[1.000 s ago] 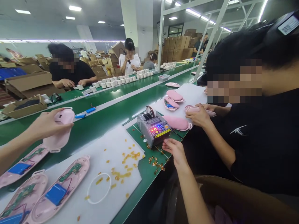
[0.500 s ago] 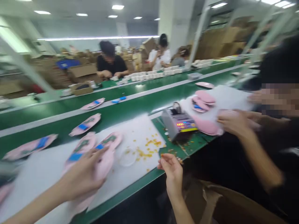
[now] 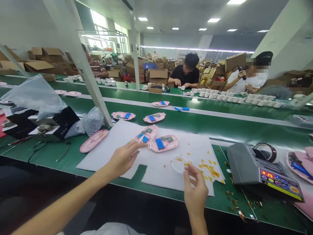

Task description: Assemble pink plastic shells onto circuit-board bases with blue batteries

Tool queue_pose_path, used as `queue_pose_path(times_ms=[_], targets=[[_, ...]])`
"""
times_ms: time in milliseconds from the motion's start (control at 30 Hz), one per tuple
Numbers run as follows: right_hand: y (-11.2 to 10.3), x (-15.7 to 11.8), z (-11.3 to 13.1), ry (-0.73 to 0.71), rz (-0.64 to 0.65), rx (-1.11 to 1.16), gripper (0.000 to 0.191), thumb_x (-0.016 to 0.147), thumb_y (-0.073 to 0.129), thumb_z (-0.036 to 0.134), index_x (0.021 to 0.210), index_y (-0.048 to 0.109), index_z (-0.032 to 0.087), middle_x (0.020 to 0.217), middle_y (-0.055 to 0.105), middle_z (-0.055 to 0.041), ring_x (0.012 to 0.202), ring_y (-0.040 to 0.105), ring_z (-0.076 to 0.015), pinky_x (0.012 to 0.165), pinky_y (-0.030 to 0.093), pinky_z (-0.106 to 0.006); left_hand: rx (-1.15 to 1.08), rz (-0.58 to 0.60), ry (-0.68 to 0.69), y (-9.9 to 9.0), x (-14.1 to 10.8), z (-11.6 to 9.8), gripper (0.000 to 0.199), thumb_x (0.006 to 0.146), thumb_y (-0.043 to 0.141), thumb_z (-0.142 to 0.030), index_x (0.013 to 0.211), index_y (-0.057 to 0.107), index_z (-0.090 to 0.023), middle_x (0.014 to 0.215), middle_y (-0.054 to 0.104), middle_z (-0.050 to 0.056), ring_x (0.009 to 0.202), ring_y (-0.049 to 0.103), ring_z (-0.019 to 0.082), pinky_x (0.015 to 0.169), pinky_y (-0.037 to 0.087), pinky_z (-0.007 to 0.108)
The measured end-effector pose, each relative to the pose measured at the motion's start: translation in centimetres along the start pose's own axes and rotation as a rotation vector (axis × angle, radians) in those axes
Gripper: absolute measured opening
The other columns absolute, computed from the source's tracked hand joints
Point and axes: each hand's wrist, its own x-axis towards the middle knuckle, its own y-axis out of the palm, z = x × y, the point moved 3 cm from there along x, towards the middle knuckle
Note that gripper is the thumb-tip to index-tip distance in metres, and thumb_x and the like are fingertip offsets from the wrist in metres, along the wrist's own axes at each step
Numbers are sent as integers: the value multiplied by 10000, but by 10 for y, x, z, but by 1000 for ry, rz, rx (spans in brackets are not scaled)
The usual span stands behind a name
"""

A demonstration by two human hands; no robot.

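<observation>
My left hand [image 3: 123, 158] reaches over the white foam sheet, its fingers stretched out at the near edge of a pink plastic shell half [image 3: 153, 130]. That shell has a green circuit board and a blue battery [image 3: 144, 139]. Right beside it lies a second pink shell half [image 3: 168, 147] with a blue battery [image 3: 159, 144], board and wires. My right hand [image 3: 195, 186] is closed in a pinch on a small piece of yellow tape [image 3: 189, 164]. A clear round ring [image 3: 178, 164] lies just left of those fingertips.
Yellow tape pieces [image 3: 210, 171] are scattered on the white foam sheet [image 3: 107, 143]. A grey tape dispenser [image 3: 254, 173] stands right. More pink shells [image 3: 154, 117] line the green bench behind. An empty-looking pink shell [image 3: 94, 141] lies left by a slanted post [image 3: 94, 81]. Co-workers sit opposite.
My view has swung left. The left hand has let go of the pink shell it held, which now lies on the foam. My right hand, still pinching, is now over the foam.
</observation>
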Motion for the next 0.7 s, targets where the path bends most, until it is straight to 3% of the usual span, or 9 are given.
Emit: queue_pose_path(times_ms=[67,167,267,333,400,467,533,600,700], targets=[[6,12,7,-107,16,-185,487,862,529,548,1166,613,177,1082,683,-130,958,647,-265,820,540,-407,252,180,-27,13,0,30,507,903,297,-45,1281,572,-241,1187,614,109,962,657,231,747,532,329],[29,22,10,-235,152,-533,689,807,586,557,1381,496,187,1331,567,-170,1218,534,-352,954,475,-493,479,347,-125,30,7,73,639,830,274,44,1378,503,-191,1207,592,164,1052,629,288,785,534,384],[45,28,-6,-253,304,-789,708,803,606,453,1442,442,196,1406,497,-162,1298,467,-365,1044,402,-515,500,278,-165,28,20,89,491,886,413,-86,1368,509,-102,1203,579,210,1139,571,340,918,504,458],[44,37,-18,-247,325,-847,623,844,538,382,1428,457,177,1343,548,-145,1252,507,-336,1062,391,-478,429,196,-132,27,33,81,429,904,515,-239,1306,564,-95,1255,554,220,1185,528,357,998,456,496],[33,56,-26,-208,250,-893,617,867,500,368,1435,442,135,1321,562,-155,1237,513,-334,1062,393,-452,294,203,-15,40,49,61,463,894,577,-387,1294,579,-155,1318,531,192,1250,479,351,1054,412,505],[18,81,-26,-113,176,-979,662,867,507,379,1454,406,92,1342,543,-191,1239,507,-361,1059,387,-472,168,302,124,67,69,36,614,823,662,-508,1351,529,-224,1392,490,168,1329,410,352,1091,374,505],[11,110,-18,-19,184,-1069,701,859,527,382,1468,379,67,1345,535,-222,1246,500,-390,1071,355,-529,148,435,195,99,89,16,779,724,748,-524,1395,473,-239,1426,458,182,1344,387,378,1089,360,515],[17,138,-2,-4,204,-1078,714,852,551,396,1459,387,56,1345,533,-237,1265,484,-404,1078,331,-559,166,504,206,122,104,6,794,699,761,-484,1391,467,-227,1351,514,191,1258,462,383,1035,398,507],[58,181,23,-62,190,-902,640,875,551,424,1412,450,90,1303,575,-206,1225,529,-365,1023,406,-497,177,476,152,128,107,12,697,723,706,-451,1333,514,-174,1155,602,193,1131,528,376,1017,394,541]])
